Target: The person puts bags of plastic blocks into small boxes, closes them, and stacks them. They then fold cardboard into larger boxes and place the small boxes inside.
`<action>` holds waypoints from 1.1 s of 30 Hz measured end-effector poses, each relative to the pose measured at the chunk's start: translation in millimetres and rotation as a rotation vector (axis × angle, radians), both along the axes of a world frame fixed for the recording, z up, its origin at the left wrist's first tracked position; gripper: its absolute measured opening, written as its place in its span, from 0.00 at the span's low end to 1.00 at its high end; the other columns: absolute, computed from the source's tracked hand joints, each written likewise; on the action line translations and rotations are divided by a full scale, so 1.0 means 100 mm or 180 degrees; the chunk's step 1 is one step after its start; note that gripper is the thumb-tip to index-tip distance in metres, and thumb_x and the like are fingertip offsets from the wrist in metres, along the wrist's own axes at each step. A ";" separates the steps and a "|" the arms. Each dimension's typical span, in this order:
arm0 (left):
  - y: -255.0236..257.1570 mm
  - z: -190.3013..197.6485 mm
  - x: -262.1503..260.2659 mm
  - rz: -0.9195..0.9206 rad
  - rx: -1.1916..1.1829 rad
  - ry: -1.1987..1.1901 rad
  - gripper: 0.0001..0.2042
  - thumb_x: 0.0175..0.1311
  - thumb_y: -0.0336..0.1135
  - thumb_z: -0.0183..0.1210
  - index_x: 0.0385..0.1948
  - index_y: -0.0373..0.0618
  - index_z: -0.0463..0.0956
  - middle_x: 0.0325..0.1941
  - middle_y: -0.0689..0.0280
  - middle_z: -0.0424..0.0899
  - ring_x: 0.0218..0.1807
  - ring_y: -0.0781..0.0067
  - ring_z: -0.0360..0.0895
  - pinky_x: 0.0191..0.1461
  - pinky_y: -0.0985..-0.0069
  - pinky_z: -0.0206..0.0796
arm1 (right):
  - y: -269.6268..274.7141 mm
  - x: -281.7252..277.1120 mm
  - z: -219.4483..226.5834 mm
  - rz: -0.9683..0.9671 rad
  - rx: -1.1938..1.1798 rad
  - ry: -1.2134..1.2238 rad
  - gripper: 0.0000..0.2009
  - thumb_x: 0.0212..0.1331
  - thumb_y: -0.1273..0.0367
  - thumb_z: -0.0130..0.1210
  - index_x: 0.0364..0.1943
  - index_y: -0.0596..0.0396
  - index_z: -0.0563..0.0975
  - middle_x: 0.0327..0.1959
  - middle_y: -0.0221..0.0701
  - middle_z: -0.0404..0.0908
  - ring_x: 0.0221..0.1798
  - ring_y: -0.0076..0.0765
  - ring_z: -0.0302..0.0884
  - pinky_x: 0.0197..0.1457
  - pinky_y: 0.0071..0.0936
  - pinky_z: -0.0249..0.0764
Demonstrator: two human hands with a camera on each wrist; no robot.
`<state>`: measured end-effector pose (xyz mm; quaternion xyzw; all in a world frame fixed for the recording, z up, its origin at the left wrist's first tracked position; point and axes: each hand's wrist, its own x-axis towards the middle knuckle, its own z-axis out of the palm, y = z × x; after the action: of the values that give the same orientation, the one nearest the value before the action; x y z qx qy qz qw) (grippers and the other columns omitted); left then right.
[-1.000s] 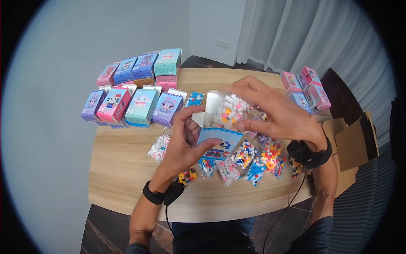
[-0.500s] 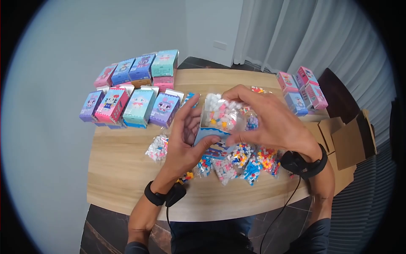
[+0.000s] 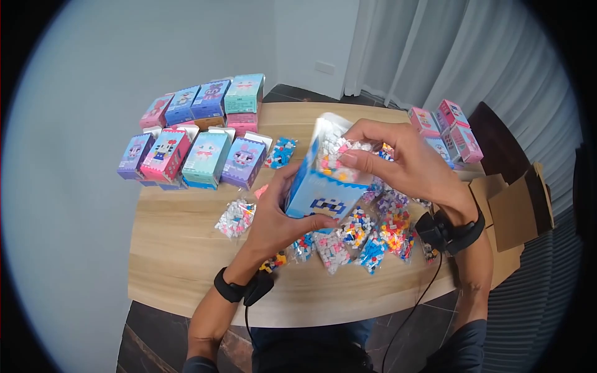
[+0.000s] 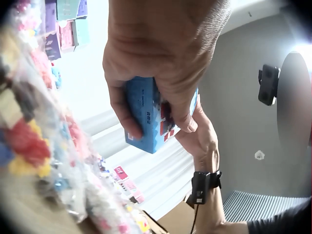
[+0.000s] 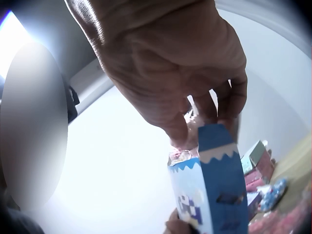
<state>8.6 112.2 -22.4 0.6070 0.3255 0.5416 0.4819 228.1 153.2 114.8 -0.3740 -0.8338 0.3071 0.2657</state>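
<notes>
My left hand [image 3: 270,214] grips a small blue cardboard box [image 3: 311,189], tilted, with a pixel figure on its front and its top flap up. In the left wrist view, fingers and thumb clasp the box [image 4: 146,117] from both sides. A clear bag of small white, pink and yellow building bricks [image 3: 329,152] sits partly inside the box's mouth. The thumb and fingers of my right hand [image 3: 407,165] pinch this bag at the opening. The right wrist view has that hand [image 5: 180,68] right over the box's top; the bag's lower part is hidden by the walls.
More bags of mixed bricks [image 3: 373,252] lie on the wooden table [image 3: 186,248] beneath the hands. Two rows of printed boxes [image 3: 205,155] stand at the left. Several pink and blue boxes [image 3: 460,140] are at the far right, near an open brown carton [image 3: 516,205].
The bag has gone from above the box down into its mouth, the right hand following. The box is now lifted and tilted, its flap upright at the back.
</notes>
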 end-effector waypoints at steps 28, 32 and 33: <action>-0.12 0.19 -0.08 0.0160 0.0937 -0.0383 0.35 0.67 0.29 0.65 0.72 0.47 0.52 0.66 0.51 0.69 0.68 0.60 0.71 0.70 0.61 0.67 | -0.32 -0.20 -0.62 -0.0221 0.0135 0.2178 0.24 0.60 0.78 0.68 0.61 0.59 0.74 0.73 0.40 0.62 0.64 0.36 0.78 0.63 0.30 0.81; -0.11 0.22 -0.17 -0.0131 0.0893 -0.0184 0.30 0.71 0.22 0.60 0.69 0.44 0.52 0.63 0.49 0.74 0.64 0.66 0.76 0.65 0.69 0.70 | -0.26 -0.08 -0.56 -0.0206 -0.1029 0.2325 0.16 0.71 0.72 0.61 0.60 0.58 0.78 0.70 0.39 0.69 0.56 0.30 0.82 0.60 0.25 0.79; -0.09 0.20 -0.18 -0.0125 0.0880 -0.0192 0.30 0.71 0.22 0.60 0.69 0.44 0.52 0.63 0.49 0.74 0.64 0.66 0.76 0.65 0.69 0.70 | -0.27 -0.10 -0.54 -0.0361 -0.1192 0.2304 0.17 0.72 0.70 0.60 0.62 0.58 0.76 0.69 0.40 0.71 0.57 0.30 0.82 0.61 0.25 0.78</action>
<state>-9.3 102.8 -2.2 0.6573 0.2212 0.5897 0.4138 217.6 126.0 60.8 -0.3291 -0.5943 0.5501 0.4857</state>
